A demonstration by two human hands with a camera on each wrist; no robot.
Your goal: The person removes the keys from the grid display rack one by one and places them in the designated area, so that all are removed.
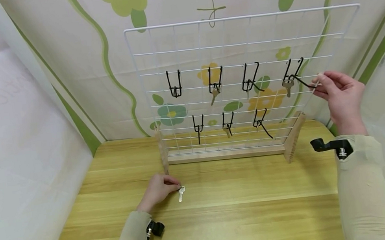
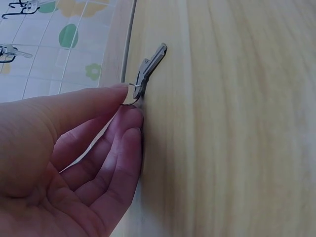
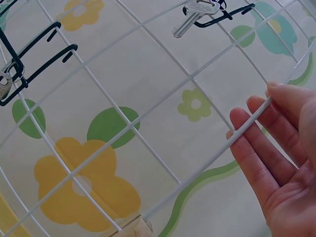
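Observation:
My left hand (image 1: 159, 191) pinches a thin ring between thumb and fingertip, low over the table. A silver key (image 1: 182, 194) hangs from it; whether the key touches the wood I cannot tell. The left wrist view shows the ring (image 2: 129, 103) and the key (image 2: 150, 69) pointing away from the fingers. At the far right, my right hand (image 1: 344, 94) holds the side wire of a white grid rack (image 1: 246, 43), thumb on one side and fingers on the other. Black hooks (image 1: 176, 92) sit on the rack in two rows, and keys (image 1: 288, 87) hang from several of them.
A wooden base (image 1: 225, 154) with side feet supports the rack on the wooden table (image 1: 224, 211). Behind it hangs a pale cloth (image 1: 65, 63) with flower prints. White cloth walls stand left and right. Each wrist carries a black camera mount (image 1: 342, 148).

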